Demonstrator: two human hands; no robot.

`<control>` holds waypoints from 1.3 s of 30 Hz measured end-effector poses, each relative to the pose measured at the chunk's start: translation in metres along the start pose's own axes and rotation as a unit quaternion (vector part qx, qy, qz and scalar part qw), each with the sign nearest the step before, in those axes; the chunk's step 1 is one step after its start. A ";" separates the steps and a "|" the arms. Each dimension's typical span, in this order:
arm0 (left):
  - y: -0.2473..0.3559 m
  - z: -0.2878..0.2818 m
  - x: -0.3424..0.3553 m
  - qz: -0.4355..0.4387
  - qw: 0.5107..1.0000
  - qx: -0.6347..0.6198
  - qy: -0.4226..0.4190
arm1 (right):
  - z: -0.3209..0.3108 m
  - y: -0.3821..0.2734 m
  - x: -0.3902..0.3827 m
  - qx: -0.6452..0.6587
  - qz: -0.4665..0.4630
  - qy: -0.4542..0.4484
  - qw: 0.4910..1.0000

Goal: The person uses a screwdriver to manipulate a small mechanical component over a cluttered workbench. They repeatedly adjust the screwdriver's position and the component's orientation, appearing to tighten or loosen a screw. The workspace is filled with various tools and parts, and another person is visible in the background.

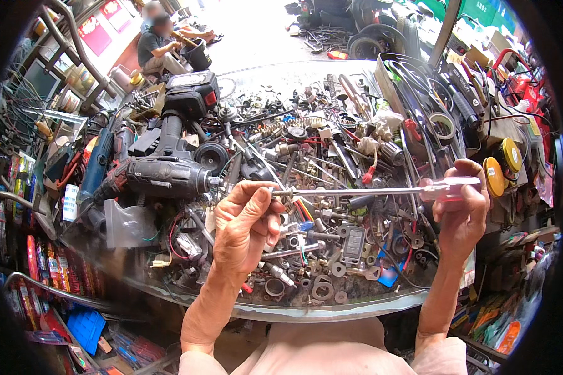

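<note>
While your right hand (461, 219) grips the clear handle (444, 189) of the screwdriver (344, 192), your left hand (245, 220) pinches at its tip end, the shaft (388, 190) lying level above the cluttered table (331, 311). It looks light and stiff (smooth plastic may slip), so the handle seems the best place to hold.

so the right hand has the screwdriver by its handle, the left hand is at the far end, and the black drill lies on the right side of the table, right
Not quite: in the head view the black drill lies on the left side of the table. The right hand does have the screwdriver by its handle, with the left hand at the far end.
</note>
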State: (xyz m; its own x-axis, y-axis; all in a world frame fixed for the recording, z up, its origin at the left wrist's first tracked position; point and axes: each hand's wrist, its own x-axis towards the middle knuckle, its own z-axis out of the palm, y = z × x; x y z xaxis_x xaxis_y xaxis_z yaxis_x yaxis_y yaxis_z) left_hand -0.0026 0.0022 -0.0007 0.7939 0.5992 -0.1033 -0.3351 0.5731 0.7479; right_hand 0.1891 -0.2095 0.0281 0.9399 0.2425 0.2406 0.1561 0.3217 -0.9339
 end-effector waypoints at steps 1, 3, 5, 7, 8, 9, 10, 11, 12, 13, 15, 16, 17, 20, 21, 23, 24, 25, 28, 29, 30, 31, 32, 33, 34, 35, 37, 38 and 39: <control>0.000 0.001 0.000 -0.002 1.000 -0.002 -0.002 | -0.004 0.001 0.001 -0.025 0.011 -0.004 1.000; 0.000 0.001 -0.001 0.000 1.000 -0.003 0.001 | -0.016 0.005 0.004 -0.070 0.035 -0.014 0.997; 0.000 0.001 -0.001 0.000 1.000 -0.005 0.003 | -0.014 0.005 0.006 -0.086 0.049 -0.003 0.995; 0.000 0.001 0.000 -0.003 1.000 -0.007 0.004 | -0.008 -0.001 0.004 -0.093 0.051 -0.006 0.994; 0.000 0.000 0.000 -0.002 1.000 -0.007 0.003 | -0.007 0.000 0.003 -0.072 0.042 0.003 0.997; 0.000 0.000 0.000 -0.001 1.000 -0.008 0.001 | -0.005 0.001 0.004 -0.052 0.032 0.011 0.998; 0.000 0.000 0.000 -0.001 1.000 -0.008 0.000 | -0.004 0.002 0.003 -0.031 0.023 0.020 0.999; 0.000 -0.001 0.000 0.000 1.000 -0.007 -0.001 | -0.003 0.002 0.003 -0.013 0.026 0.008 1.000; 0.000 -0.001 0.000 0.000 1.000 -0.007 -0.001 | -0.003 0.000 0.002 0.005 0.029 -0.005 1.000; 0.000 -0.001 0.000 0.001 1.000 -0.006 -0.002 | -0.002 -0.001 0.002 0.023 0.032 -0.017 0.999; 0.000 0.000 0.000 -0.003 1.000 -0.008 0.000 | -0.004 0.000 0.002 0.018 0.028 -0.015 0.999; 0.000 0.000 0.000 -0.004 1.000 -0.008 0.001 | -0.006 0.001 0.003 0.015 0.026 -0.014 0.999; 0.000 0.000 0.000 -0.003 1.000 -0.007 0.002 | -0.009 0.001 0.003 -0.009 0.052 -0.016 0.998; 0.001 -0.001 0.000 0.001 1.000 -0.004 0.005 | -0.021 0.004 0.006 -0.050 0.082 -0.039 0.995; 0.000 -0.001 0.000 0.000 1.000 -0.004 0.004 | -0.018 0.003 0.006 -0.044 0.061 -0.024 0.997; 0.000 0.000 0.001 0.003 1.000 -0.004 0.002 | -0.004 0.000 0.003 -0.031 0.019 0.004 0.999; 0.001 -0.001 0.001 0.005 1.000 -0.004 0.001 | -0.002 0.001 0.003 -0.027 0.007 0.008 1.000; 0.001 -0.001 0.001 0.008 1.000 -0.004 0.000 | -0.003 0.001 0.003 -0.014 0.009 -0.012 1.000; 0.001 -0.001 0.000 0.004 1.000 0.005 0.007 | -0.003 0.003 0.002 0.011 -0.004 -0.042 0.999; 0.001 -0.001 0.000 0.004 1.000 0.005 0.006 | -0.003 0.002 0.003 -0.009 0.005 -0.031 0.999; 0.001 -0.001 0.000 0.003 1.000 0.005 0.005 | -0.003 0.002 0.003 -0.028 0.014 -0.020 0.999; 0.001 -0.001 0.000 0.003 1.000 0.005 0.004 | -0.004 0.001 0.003 -0.048 0.022 -0.010 0.999; 0.001 -0.001 0.000 0.004 1.000 0.005 0.006 | -0.007 0.002 0.003 -0.104 0.038 0.007 0.994; 0.002 -0.001 0.000 0.004 1.000 0.006 0.008 | -0.011 0.004 0.003 -0.101 0.038 -0.005 0.994; 0.002 -0.002 0.000 0.005 1.000 0.006 0.010 | -0.016 0.007 0.004 -0.099 0.038 -0.018 0.994; 0.002 -0.001 0.000 0.007 1.000 0.009 0.009 | -0.018 0.008 0.005 -0.097 0.037 -0.028 0.994; 0.001 0.000 0.001 0.003 1.000 0.007 0.005 | -0.009 0.003 0.003 -0.048 0.026 -0.006 0.999; 0.001 0.000 0.000 0.005 1.000 0.001 0.009 | -0.004 0.003 0.002 -0.033 0.021 0.001 0.999; 0.002 -0.001 -0.001 0.003 1.000 -0.002 0.009 | -0.001 0.002 0.002 -0.018 0.016 0.009 1.000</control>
State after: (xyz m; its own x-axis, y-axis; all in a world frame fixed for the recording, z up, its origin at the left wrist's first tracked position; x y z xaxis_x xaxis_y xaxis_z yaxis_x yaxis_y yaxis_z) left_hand -0.0041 0.0034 0.0002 0.7832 0.6119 -0.1104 -0.3416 0.5718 0.7459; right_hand 0.1920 -0.2097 0.0263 0.9497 0.2359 0.2061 0.1367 0.2800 -0.9502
